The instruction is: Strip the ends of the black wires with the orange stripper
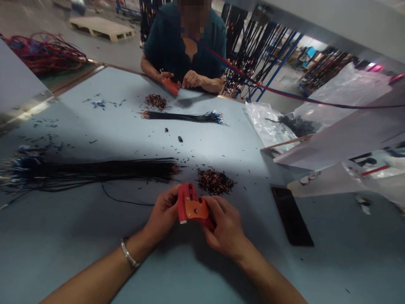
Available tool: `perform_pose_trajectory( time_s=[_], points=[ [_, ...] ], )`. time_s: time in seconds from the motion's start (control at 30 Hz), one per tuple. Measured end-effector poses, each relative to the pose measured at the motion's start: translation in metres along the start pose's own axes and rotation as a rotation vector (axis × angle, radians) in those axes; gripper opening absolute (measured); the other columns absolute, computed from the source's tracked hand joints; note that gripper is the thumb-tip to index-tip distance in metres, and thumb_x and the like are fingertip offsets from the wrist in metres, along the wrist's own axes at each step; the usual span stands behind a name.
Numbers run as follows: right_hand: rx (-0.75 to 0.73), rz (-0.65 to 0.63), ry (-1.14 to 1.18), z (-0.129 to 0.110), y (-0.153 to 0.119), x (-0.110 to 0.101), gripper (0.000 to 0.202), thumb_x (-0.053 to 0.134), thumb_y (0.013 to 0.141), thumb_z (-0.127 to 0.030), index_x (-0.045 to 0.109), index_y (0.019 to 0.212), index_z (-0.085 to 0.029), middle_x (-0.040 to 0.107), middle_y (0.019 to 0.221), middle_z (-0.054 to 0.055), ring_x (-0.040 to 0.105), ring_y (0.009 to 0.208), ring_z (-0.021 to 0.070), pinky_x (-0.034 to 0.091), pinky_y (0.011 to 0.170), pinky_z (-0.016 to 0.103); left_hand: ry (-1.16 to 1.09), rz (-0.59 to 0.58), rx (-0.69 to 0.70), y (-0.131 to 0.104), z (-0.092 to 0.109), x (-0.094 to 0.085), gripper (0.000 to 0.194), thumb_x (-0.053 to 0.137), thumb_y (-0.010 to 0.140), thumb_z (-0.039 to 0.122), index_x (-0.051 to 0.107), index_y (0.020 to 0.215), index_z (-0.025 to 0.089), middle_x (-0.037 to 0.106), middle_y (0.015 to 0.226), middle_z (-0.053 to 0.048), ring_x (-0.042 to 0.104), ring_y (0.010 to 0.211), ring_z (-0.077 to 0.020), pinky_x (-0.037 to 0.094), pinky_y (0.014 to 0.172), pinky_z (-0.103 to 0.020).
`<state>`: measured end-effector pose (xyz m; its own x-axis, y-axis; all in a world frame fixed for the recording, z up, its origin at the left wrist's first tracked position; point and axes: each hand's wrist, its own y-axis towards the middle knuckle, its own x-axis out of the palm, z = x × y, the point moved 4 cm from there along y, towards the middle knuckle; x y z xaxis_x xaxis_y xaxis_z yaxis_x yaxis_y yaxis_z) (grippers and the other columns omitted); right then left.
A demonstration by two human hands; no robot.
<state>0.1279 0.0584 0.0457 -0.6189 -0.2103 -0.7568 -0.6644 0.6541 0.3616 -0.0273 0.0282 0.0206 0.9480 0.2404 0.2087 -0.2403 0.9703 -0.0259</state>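
My right hand [226,228] is wrapped round the handles of a red and orange wire stripper [196,207]. At the tool's jaw end, my left hand [164,213] is closed on a thin black wire [123,200], whose length trails off to the left. The wire's tip is hidden behind the fingers and the tool. Just beyond my hands lies a long bundle of black wires [110,171], with blue and silver terminals at its left end and copper ends at its right. Beside the bundle's copper end is a heap of short black and copper offcuts [215,181].
A dark phone [291,216] lies to my right, next to plastic bags [329,181]. Across the table a person [186,50] holds an orange tool [171,86]. Near them lie a smaller wire bundle [183,117], another offcut heap [155,101] and blue terminals [99,103].
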Motion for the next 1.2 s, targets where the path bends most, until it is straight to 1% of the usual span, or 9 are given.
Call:
perform_pose_trajectory(
  time_s=[0.07,0.2,0.33,0.47,0.57,0.73,0.87,1.07,1.2],
  points=[
    [-0.044,0.014,-0.106,0.003,-0.002,0.003,0.047,0.056,0.072,-0.017,0.052,0.119,-0.017,0.066,0.105,0.014,0.062,0.093,0.0283,0.052,0.081,0.043,-0.036,0.022,-0.037,0.001,-0.003,-0.001,0.015,0.068,0.073,0.029,0.061,0.071,0.016,0.058,0.065,0.001,0.051,0.059,-0.0110,0.045,0.056,-0.021],
    [-0.068,0.027,-0.165,0.008,-0.001,0.004,0.046,0.056,0.074,-0.018,0.052,0.120,-0.015,0.066,0.105,0.015,0.062,0.095,0.0286,0.052,0.082,0.043,-0.082,0.006,-0.056,0.002,-0.003,0.001,0.011,0.070,0.070,0.025,0.064,0.072,0.016,0.062,0.066,0.001,0.054,0.059,-0.0111,0.048,0.057,-0.021],
    [-0.049,0.022,-0.172,0.010,0.000,0.003,0.044,0.055,0.074,-0.018,0.053,0.119,-0.014,0.067,0.105,0.015,0.062,0.094,0.0287,0.052,0.081,0.044,-0.008,-0.052,-0.017,0.002,0.003,0.004,0.006,0.070,0.069,0.022,0.068,0.071,0.016,0.067,0.067,0.000,0.058,0.060,-0.0124,0.050,0.059,-0.023],
    [-0.059,0.015,-0.174,0.011,0.001,0.004,0.043,0.055,0.073,-0.017,0.053,0.116,-0.015,0.066,0.102,0.014,0.062,0.091,0.0276,0.052,0.079,0.043,0.049,-0.088,0.006,0.003,0.004,0.004,0.009,0.070,0.072,0.024,0.071,0.074,0.016,0.071,0.068,-0.001,0.060,0.060,-0.0129,0.051,0.060,-0.024],
    [-0.063,0.010,-0.203,0.012,0.002,0.006,0.039,0.053,0.073,-0.017,0.055,0.111,-0.015,0.067,0.097,0.013,0.062,0.086,0.0266,0.051,0.075,0.040,0.078,-0.103,0.030,0.004,0.006,0.004,0.012,0.072,0.072,0.028,0.070,0.072,0.016,0.071,0.067,-0.002,0.061,0.059,-0.0134,0.052,0.059,-0.024],
    [-0.042,0.005,-0.246,0.011,0.004,0.006,0.026,0.051,0.072,-0.016,0.058,0.097,-0.016,0.068,0.080,0.009,0.061,0.067,0.0214,0.047,0.060,0.032,0.112,-0.101,0.075,0.005,0.010,0.004,0.021,0.070,0.075,0.039,0.072,0.074,0.017,0.074,0.071,-0.005,0.064,0.061,-0.0158,0.053,0.059,-0.026],
    [-0.036,-0.005,-0.239,0.012,0.006,0.004,0.020,0.050,0.072,-0.017,0.059,0.090,-0.018,0.068,0.075,0.006,0.059,0.062,0.0182,0.044,0.057,0.028,0.118,-0.096,0.048,0.005,0.007,0.003,0.024,0.073,0.072,0.042,0.073,0.072,0.017,0.074,0.072,-0.006,0.065,0.063,-0.0180,0.054,0.060,-0.029],
    [-0.086,-0.005,-0.219,0.014,0.005,0.003,0.016,0.048,0.072,-0.016,0.057,0.086,-0.018,0.066,0.069,0.005,0.058,0.057,0.0174,0.040,0.054,0.027,0.049,-0.141,0.021,0.004,0.000,0.003,0.024,0.072,0.074,0.041,0.074,0.077,0.017,0.075,0.078,-0.007,0.068,0.070,-0.0192,0.056,0.070,-0.031],
    [-0.059,-0.010,-0.184,0.015,0.004,0.004,0.015,0.047,0.073,-0.015,0.057,0.085,-0.018,0.065,0.067,0.005,0.057,0.055,0.0164,0.038,0.052,0.026,0.064,-0.150,-0.029,0.004,-0.005,0.002,0.026,0.073,0.074,0.043,0.075,0.082,0.018,0.076,0.083,-0.007,0.069,0.077,-0.0214,0.056,0.075,-0.034]
  ],
)
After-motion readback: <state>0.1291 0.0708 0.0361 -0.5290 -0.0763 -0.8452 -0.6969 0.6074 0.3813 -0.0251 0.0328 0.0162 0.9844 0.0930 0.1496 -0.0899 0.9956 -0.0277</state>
